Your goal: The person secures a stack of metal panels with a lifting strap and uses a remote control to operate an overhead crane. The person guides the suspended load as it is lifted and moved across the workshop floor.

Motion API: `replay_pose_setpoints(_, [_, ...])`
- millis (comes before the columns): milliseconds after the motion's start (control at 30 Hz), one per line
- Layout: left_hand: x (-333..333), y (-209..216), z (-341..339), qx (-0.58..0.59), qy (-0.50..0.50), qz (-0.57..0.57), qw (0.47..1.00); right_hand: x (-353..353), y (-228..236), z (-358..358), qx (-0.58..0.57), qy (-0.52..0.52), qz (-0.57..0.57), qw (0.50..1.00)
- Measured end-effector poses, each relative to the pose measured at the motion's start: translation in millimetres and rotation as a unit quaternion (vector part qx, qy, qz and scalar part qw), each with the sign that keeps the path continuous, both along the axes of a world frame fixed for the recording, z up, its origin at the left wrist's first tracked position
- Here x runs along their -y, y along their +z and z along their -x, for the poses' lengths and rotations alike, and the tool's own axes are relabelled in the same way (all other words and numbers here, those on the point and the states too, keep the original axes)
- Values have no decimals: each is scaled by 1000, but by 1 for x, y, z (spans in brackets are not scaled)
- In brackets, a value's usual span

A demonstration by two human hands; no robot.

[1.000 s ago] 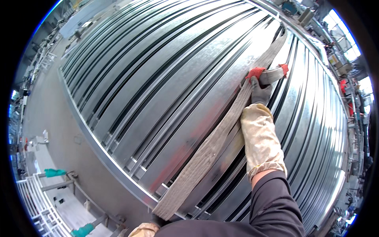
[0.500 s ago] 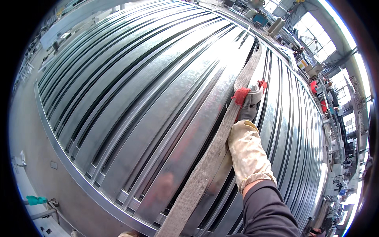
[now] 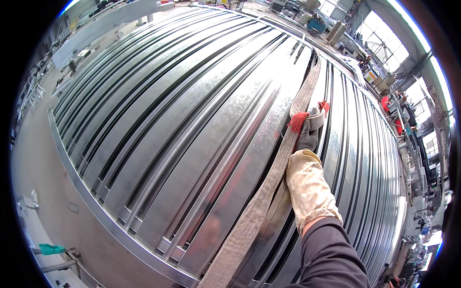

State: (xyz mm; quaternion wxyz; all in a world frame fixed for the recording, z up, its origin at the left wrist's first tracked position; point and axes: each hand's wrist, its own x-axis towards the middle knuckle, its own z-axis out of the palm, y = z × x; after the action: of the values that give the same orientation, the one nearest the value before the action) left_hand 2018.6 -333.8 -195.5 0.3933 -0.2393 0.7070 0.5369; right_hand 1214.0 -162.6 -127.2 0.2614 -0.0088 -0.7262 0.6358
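Observation:
A long grey webbing sling point(image 3: 260, 206) runs lengthwise over a wide bed of shiny metal profiles point(image 3: 216, 144), from the lower edge toward the far side. My right hand point(image 3: 307, 140), in a dark grey glove under a pale beige sleeve guard, is closed around a folded, looped part of this sling. Beside the fingers, a red patch point(image 3: 298, 122) wraps the webbing, and a second red patch point(image 3: 324, 106) sits on the loop's far side. The palm side of the grip is hidden. My left hand is out of view.
Dark gaps separate the metal profiles. A metal edge rail point(image 3: 110, 230) borders them on the near left, with grey floor point(image 3: 36, 158) beyond. A green cloth point(image 3: 51, 249) hangs on a frame at lower left. Cluttered shelving point(image 3: 408, 149) lines the right.
The whole view has shifted slightly, so the scene sits a little lower and further right. My right hand keeps its grip on the sling. A tan bit at the lower edge has left the picture.

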Motion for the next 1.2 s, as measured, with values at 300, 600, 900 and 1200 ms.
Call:
replay_pose_setpoints(300, [21, 93, 40, 49, 44, 12, 998, -7, -7, 30, -18, -9, -11, 1000])
replay_pose_setpoints(600, [13, 187, 113, 55, 233, -98, 966, -17, -3, 107, -57, 58, 57, 995])
replay_pose_setpoints(900, [-8, 237, 161, 91, 259, -19, 961, -1, 10, 141, -75, 145, 91, 982])
replay_pose_setpoints(1200, [-15, 261, 228, 30, 215, 89, 972, 0, 24, 172, 29, 52, -113, 992])
